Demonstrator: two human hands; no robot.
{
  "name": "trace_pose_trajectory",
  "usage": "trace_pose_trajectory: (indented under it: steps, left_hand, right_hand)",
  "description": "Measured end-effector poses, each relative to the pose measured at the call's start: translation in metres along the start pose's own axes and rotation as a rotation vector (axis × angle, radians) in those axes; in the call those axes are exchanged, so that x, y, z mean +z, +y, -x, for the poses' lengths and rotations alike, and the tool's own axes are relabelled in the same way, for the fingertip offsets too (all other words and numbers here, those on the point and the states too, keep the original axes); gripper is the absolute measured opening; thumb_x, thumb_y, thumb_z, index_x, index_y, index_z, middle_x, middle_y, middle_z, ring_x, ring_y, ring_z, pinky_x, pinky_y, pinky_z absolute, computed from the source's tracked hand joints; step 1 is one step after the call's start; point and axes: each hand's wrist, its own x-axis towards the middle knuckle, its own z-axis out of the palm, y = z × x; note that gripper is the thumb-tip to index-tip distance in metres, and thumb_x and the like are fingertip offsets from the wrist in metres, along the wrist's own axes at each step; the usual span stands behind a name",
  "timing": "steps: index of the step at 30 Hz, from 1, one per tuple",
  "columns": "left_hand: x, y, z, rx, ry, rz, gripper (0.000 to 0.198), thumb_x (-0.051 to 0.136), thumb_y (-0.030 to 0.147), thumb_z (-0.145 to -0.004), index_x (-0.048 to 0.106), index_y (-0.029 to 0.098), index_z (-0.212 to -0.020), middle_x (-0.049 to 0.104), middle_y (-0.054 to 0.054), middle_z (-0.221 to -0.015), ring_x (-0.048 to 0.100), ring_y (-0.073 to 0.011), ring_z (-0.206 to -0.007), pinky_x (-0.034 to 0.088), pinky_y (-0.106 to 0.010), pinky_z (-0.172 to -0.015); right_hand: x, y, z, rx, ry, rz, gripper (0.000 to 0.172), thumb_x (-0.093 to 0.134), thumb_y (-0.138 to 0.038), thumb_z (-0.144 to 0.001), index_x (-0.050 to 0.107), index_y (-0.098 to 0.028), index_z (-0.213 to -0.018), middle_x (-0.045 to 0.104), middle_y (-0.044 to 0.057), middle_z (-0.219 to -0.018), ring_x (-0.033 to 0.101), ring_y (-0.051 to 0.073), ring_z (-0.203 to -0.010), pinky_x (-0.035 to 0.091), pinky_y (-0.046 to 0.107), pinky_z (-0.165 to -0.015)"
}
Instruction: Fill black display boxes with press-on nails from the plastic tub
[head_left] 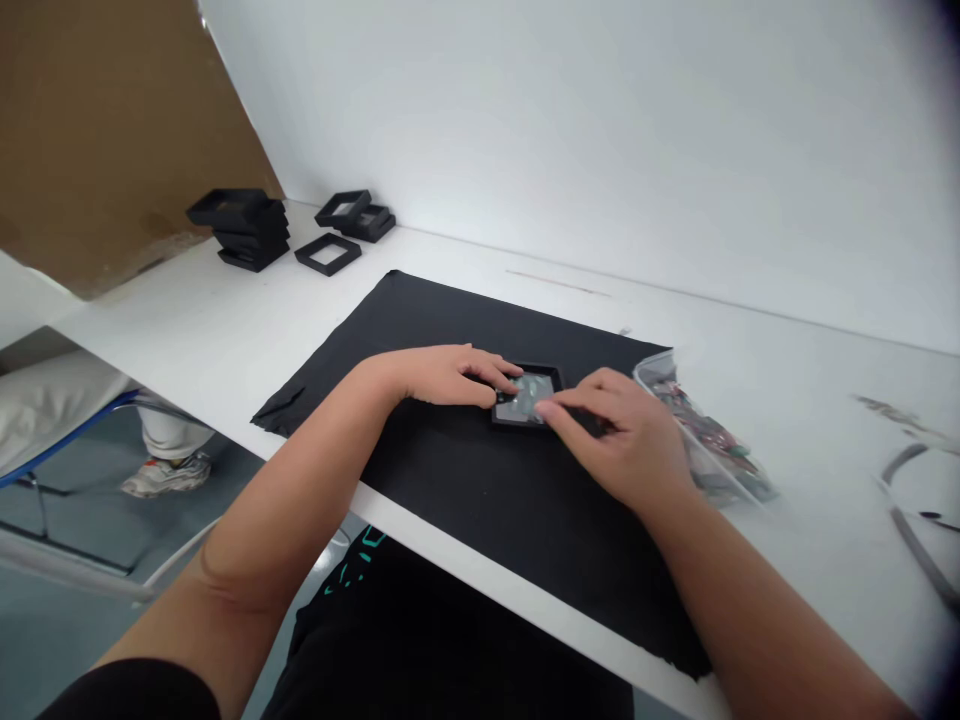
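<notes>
Showing greenish grey, the black frame (519, 424) lies between parted left grip (450, 375) and right grip (634, 430), closure unclear.

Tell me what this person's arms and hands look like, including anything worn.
The left hand and right hand are bare, with no gloves, watch or bracelet showing. The left arm wears a plain black short sleeve; no sleeve shows on the right arm.

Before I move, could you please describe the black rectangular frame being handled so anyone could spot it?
On the white table lies a black sheet. On it, between the left hand and right hand, sits the black rectangular frame. Unlike the farther black frames, it alone lies on the sheet.
</notes>
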Motion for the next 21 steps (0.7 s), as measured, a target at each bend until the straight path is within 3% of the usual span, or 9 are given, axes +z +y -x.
trace_pose_trajectory:
  steps: [2, 4, 11, 13, 15, 17, 19, 21]
  left_hand:
    - [0.001, 0.004, 0.001, -0.036, -0.037, -0.018, 0.041, 0.056, 0.037, -0.093, 0.064, 0.031, -0.133, 0.042, 0.001, -0.16, 0.028, -0.0246, -0.154, 0.006, -0.055, -0.13]
    - [0.002, 0.007, 0.002, -0.042, -0.041, -0.022, 0.046, 0.057, 0.047, -0.094, 0.06, 0.032, -0.137, 0.041, 0.002, -0.16, 0.025, -0.0243, -0.155, 0.003, -0.055, -0.13]
    - [0.009, 0.006, -0.001, 0.012, -0.027, -0.086, 0.066, 0.069, 0.049, -0.087, 0.048, 0.032, -0.147, 0.034, 0.004, -0.163, 0.019, -0.0279, -0.157, 0.002, -0.059, -0.129]
    - [0.015, 0.004, -0.007, 0.039, 0.026, -0.127, 0.071, 0.074, 0.049, -0.083, 0.049, 0.03, -0.147, 0.037, 0.003, -0.162, 0.021, -0.0297, -0.156, 0.007, -0.057, -0.129]
    - [0.022, 0.001, -0.013, 0.076, 0.133, -0.179, 0.064, 0.077, 0.046, -0.081, 0.059, 0.028, -0.139, 0.044, 0.002, -0.158, 0.032, -0.0283, -0.151, 0.019, -0.048, -0.128]
    - [0.028, -0.001, -0.019, 0.103, 0.184, -0.238, 0.058, 0.076, 0.045, -0.081, 0.062, 0.031, -0.135, 0.047, 0.004, -0.156, 0.039, -0.0255, -0.147, 0.023, -0.042, -0.127]
    - [0.031, -0.003, -0.021, 0.071, 0.227, -0.292, 0.057, 0.075, 0.049, -0.081, 0.063, 0.034, -0.135, 0.048, 0.007, -0.155, 0.042, -0.0238, -0.144, 0.026, -0.039, -0.125]
    - [0.031, -0.006, -0.02, -0.021, 0.294, -0.328, 0.062, 0.073, 0.055, -0.081, 0.06, 0.033, -0.138, 0.048, 0.006, -0.155, 0.042, -0.0278, -0.143, 0.029, -0.043, -0.123]
  right_hand:
    - [0.002, 0.004, 0.001, -0.006, -0.127, -0.036, 0.02, 0.069, -0.038, -0.089, 0.075, -0.023, -0.077, 0.064, 0.002, -0.077, 0.06, 0.014, -0.067, 0.042, 0.027, -0.058]
    - [0.004, 0.007, 0.003, -0.009, -0.193, -0.071, 0.021, 0.07, -0.039, -0.088, 0.074, -0.024, -0.074, 0.066, 0.002, -0.077, 0.062, 0.015, -0.071, 0.044, 0.028, -0.061]
    - [0.009, 0.009, 0.003, -0.02, -0.202, -0.051, 0.028, 0.066, -0.044, -0.09, 0.072, -0.024, -0.071, 0.068, 0.003, -0.076, 0.062, 0.018, -0.074, 0.046, 0.033, -0.067]
    - [0.011, 0.007, 0.003, -0.015, -0.192, -0.031, 0.03, 0.065, -0.046, -0.09, 0.071, -0.024, -0.07, 0.068, 0.003, -0.074, 0.061, 0.019, -0.074, 0.045, 0.033, -0.068]
    - [0.013, 0.008, 0.003, 0.035, -0.187, -0.059, 0.03, 0.066, -0.047, -0.088, 0.071, -0.024, -0.069, 0.067, 0.002, -0.073, 0.06, 0.019, -0.072, 0.045, 0.033, -0.067]
    - [0.013, 0.011, 0.003, 0.119, -0.159, -0.115, 0.029, 0.067, -0.048, -0.087, 0.072, -0.024, -0.072, 0.066, 0.002, -0.073, 0.057, 0.017, -0.067, 0.044, 0.031, -0.062]
    - [0.014, 0.017, 0.002, 0.193, -0.107, -0.15, 0.028, 0.064, -0.048, -0.089, 0.072, -0.024, -0.077, 0.065, 0.002, -0.073, 0.055, 0.016, -0.062, 0.044, 0.03, -0.058]
    - [0.014, 0.021, 0.002, 0.225, -0.055, -0.151, 0.028, 0.061, -0.048, -0.091, 0.071, -0.023, -0.083, 0.066, 0.003, -0.075, 0.057, 0.016, -0.063, 0.045, 0.03, -0.057]
